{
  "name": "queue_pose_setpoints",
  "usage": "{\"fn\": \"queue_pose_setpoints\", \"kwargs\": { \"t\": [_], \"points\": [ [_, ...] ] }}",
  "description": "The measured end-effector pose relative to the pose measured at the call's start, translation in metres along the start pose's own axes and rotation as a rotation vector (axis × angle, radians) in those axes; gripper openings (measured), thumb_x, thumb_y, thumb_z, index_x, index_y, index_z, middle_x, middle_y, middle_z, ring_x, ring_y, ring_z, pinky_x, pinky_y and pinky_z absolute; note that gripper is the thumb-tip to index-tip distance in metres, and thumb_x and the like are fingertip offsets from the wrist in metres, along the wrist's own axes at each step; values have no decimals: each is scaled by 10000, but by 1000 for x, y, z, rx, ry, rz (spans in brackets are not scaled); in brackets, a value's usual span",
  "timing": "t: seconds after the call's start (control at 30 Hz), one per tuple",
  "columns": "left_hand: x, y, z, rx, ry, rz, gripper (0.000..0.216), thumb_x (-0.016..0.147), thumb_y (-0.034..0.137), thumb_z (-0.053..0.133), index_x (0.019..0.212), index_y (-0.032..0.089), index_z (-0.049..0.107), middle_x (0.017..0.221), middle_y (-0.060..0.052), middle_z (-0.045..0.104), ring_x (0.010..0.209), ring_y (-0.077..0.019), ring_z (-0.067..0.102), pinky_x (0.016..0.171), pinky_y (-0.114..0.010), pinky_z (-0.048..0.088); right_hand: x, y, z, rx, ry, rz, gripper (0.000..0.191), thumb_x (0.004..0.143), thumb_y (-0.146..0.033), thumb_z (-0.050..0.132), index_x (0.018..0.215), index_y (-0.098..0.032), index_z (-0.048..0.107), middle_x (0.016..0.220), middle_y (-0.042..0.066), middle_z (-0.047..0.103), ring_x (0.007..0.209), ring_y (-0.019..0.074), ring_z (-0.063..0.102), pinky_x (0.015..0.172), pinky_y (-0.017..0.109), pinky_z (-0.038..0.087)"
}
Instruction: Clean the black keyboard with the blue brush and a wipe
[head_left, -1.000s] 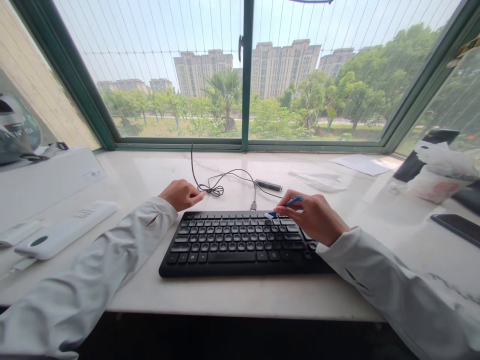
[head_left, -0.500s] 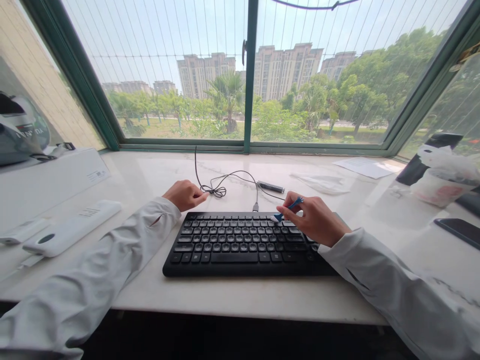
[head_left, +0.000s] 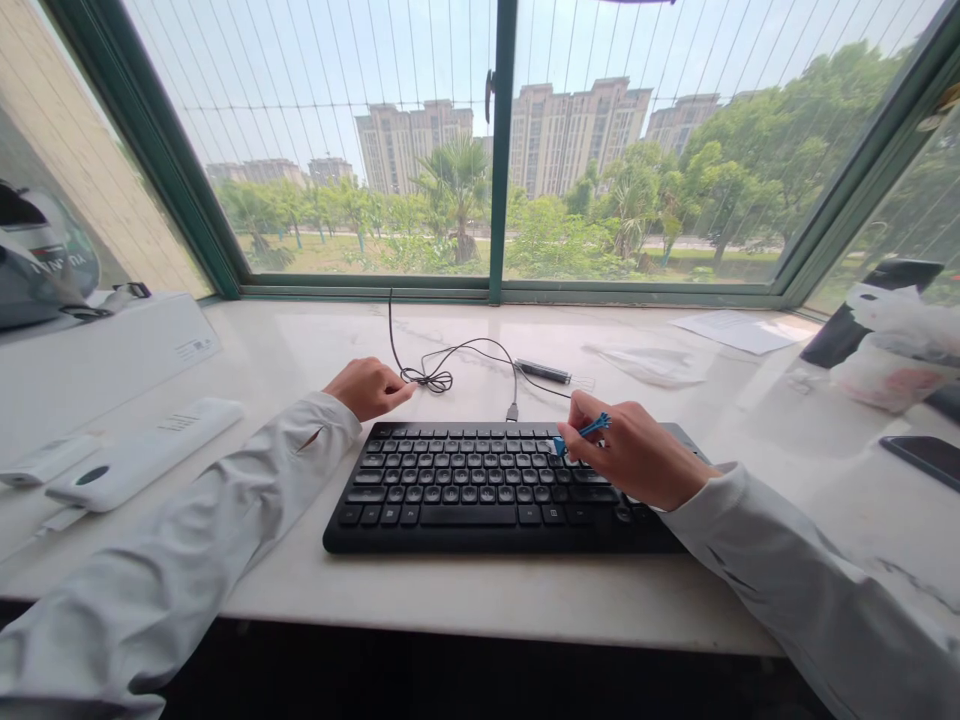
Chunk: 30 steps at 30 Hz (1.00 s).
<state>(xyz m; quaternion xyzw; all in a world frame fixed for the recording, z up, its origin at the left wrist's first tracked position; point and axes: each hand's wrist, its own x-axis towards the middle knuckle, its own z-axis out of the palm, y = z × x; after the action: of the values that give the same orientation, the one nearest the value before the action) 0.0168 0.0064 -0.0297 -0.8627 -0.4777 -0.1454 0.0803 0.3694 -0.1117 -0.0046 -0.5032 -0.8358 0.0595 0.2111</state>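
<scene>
My right hand (head_left: pixel 634 450) pinches a small blue cleaning brush (head_left: pixel 598 425) over the upper right part of a black keyboard (head_left: pixel 465 515). The brush slants, its bristle end down at the keys; its tip is partly hidden by my fingers. My left hand (head_left: pixel 365 388) rests on the counter just behind the keyboard's top left corner, fingers curled in, and nothing shows in it. Close to its fingertips lies a bundled black cable (head_left: pixel 433 380). A USB plug (head_left: pixel 512 412) lies at the keyboard's back edge.
Behind the keyboard lies a dark slim stick-like item (head_left: pixel 544 371), with clear plastic wrap (head_left: pixel 649 365) and paper (head_left: pixel 742 331) farther right. A phone (head_left: pixel 926 458) and a plastic bag (head_left: pixel 896 350) are on the right. White devices (head_left: pixel 146 455) and a white box (head_left: pixel 112 350) stand left. Windows border the counter (head_left: pixel 480 600).
My right hand has shifted slightly right and down over the keys with the brush. My left hand stays in place, and the view has tilted a little.
</scene>
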Motion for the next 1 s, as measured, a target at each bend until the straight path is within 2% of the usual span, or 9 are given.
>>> {"fn": "queue_pose_setpoints", "kwargs": {
  "t": [0.2,0.43,1.0],
  "points": [
    [-1,0,0,4,4,1,562,873,462,433,404,168,532,436,43,269,486,-96,160,535,-267,181,0,7,-9,163,-94,59,274,914,-479,513,794,-232,513,645,-9,690,552,143,587,558,252,400],
    [-1,1,-2,6,-6,-6,564,873,468,427,407,176,552,437,45,268,484,-99,173,539,-267,187,0,14,-16,175,-81,34,339,881,-536,551,786,-215,601,646,10,700,595,153,619,590,259,426],
    [0,1,-1,-31,5,-9,541,856,457,462,401,187,576,423,45,283,485,-102,161,543,-280,170,-3,1,-15,125,-100,5,221,942,-366,451,762,-241,419,578,-52,665,500,126,558,549,255,374]
  ]
}}
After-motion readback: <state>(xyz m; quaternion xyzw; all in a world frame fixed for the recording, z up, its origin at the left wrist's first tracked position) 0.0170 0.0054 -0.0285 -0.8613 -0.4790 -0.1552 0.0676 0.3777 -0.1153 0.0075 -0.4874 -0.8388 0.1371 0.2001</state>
